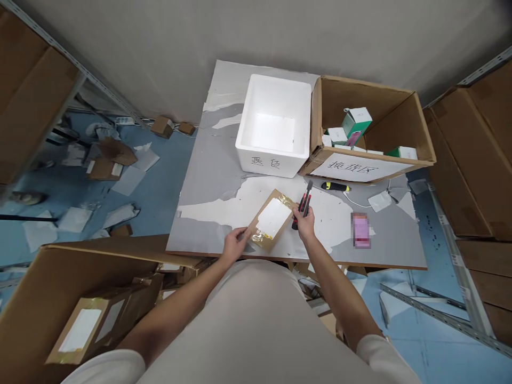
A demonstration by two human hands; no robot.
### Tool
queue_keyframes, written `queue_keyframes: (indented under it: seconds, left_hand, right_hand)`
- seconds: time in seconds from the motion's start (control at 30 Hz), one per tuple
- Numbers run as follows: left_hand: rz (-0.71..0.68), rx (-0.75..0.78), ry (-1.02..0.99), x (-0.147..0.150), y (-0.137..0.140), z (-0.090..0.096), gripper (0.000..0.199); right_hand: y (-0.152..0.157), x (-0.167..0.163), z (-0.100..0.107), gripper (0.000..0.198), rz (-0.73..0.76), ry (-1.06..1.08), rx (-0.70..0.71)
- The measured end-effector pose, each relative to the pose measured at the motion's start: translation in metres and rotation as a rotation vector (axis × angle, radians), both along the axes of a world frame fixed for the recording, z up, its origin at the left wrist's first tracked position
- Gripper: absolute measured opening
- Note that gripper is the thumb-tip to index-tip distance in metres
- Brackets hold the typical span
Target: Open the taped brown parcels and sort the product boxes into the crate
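Note:
A small brown cardboard parcel (272,220) lies tilted on the worktable (218,154). It has a white label and shiny tape at both ends. My left hand (236,244) is closed on its lower left edge. In my right hand (304,221) is a black and red box cutter (306,202), its grey tip pointing away from me. The same hand is beside the parcel's upper right corner; whether its fingers also press on the box I cannot tell. Past the cutter lies a yellow and black utility knife (336,186).
A white foam box (264,160) stands behind the parcel. Right of it, a cardboard box (424,141) holds several green and white cartons (357,125). A blurred pink item (361,231) lies at the right. A large carton (100,256) with parcels is at my lower left.

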State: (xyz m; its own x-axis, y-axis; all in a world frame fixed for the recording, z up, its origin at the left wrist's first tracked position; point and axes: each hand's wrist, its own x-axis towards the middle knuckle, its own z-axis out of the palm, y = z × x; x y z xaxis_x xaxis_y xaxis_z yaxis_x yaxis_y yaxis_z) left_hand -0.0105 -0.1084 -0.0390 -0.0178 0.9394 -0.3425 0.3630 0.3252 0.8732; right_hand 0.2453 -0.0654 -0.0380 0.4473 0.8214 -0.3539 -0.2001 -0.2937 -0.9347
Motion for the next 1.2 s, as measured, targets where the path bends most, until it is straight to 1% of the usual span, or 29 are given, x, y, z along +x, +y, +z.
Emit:
queue_keyframes:
  seconds: [0.07,0.13,0.23,0.3,0.37,0.47,0.53,0.57,0.63,0.7,0.73,0.8,0.9,0.93,1.0,1.07,1.1,1.17,1.2]
  left_hand:
    - [-0.008,-0.025,-0.088,0.008,-0.017,-0.002,0.044]
    - [-0.040,-0.054,-0.115,0.012,-0.024,-0.001,0.041]
    - [-0.071,-0.068,-0.027,0.010,-0.016,0.002,0.042]
    - [-0.088,-0.041,0.058,0.008,0.004,0.005,0.048]
    - [-0.129,0.020,0.107,0.011,0.036,0.009,0.052]
    - [-0.256,0.156,0.108,0.024,0.095,0.012,0.056]
    - [-0.361,0.203,0.077,0.037,0.128,0.012,0.056]
    - [-0.425,0.200,0.054,0.044,0.140,0.012,0.054]
    - [-0.521,0.164,0.007,0.054,0.155,0.009,0.048]
    - [-0.542,0.122,-0.035,0.058,0.160,0.006,0.042]
    - [-0.522,0.114,-0.051,0.057,0.160,0.005,0.039]
    - [-0.437,0.128,-0.054,0.050,0.156,0.005,0.035]
    - [-0.234,0.177,0.046,0.026,0.136,0.005,0.029]
    - [-0.158,0.188,0.097,0.017,0.125,0.005,0.027]
    - [-0.031,0.184,0.173,0.000,0.095,0.005,0.028]
    - [0.026,0.141,0.228,-0.012,0.062,0.003,0.032]
    - [0.033,0.104,0.244,-0.015,0.047,0.003,0.033]
    - [0.041,0.046,0.278,-0.017,0.026,0.005,0.035]
    - [0.047,0.046,0.300,-0.016,0.022,0.007,0.037]
  right_hand:
    - [0.016,0.003,-0.001,0.051,0.048,-0.058,0.004]
    - [0.026,0.004,0.000,0.050,0.073,-0.111,-0.004]
    - [0.022,0.003,0.004,0.050,0.059,-0.116,-0.016]
    - [0.004,0.000,0.008,0.047,0.039,-0.081,-0.036]
    - [-0.026,-0.006,0.013,0.043,0.025,-0.026,-0.089]
    - [-0.080,-0.023,0.022,0.044,0.006,0.128,-0.211]
    - [-0.109,-0.037,0.028,0.048,-0.018,0.301,-0.291]
    - [-0.119,-0.043,0.031,0.050,-0.034,0.388,-0.321]
    - [-0.129,-0.054,0.036,0.053,-0.069,0.525,-0.349]
    - [-0.128,-0.059,0.040,0.054,-0.109,0.581,-0.340]
    - [-0.125,-0.059,0.040,0.054,-0.125,0.579,-0.326]
    - [-0.116,-0.054,0.040,0.050,-0.160,0.530,-0.290]
    - [-0.094,-0.036,0.036,0.045,-0.196,0.393,-0.183]
    - [-0.084,-0.029,0.034,0.044,-0.195,0.345,-0.134]
    - [-0.060,-0.014,0.029,0.042,-0.145,0.268,-0.036]
    - [-0.036,-0.002,0.023,0.039,-0.061,0.219,0.024]
    - [-0.026,0.001,0.021,0.038,-0.016,0.204,0.035]
    - [-0.011,0.005,0.017,0.037,0.050,0.191,0.040]
    - [-0.008,0.006,0.016,0.037,0.064,0.187,0.038]
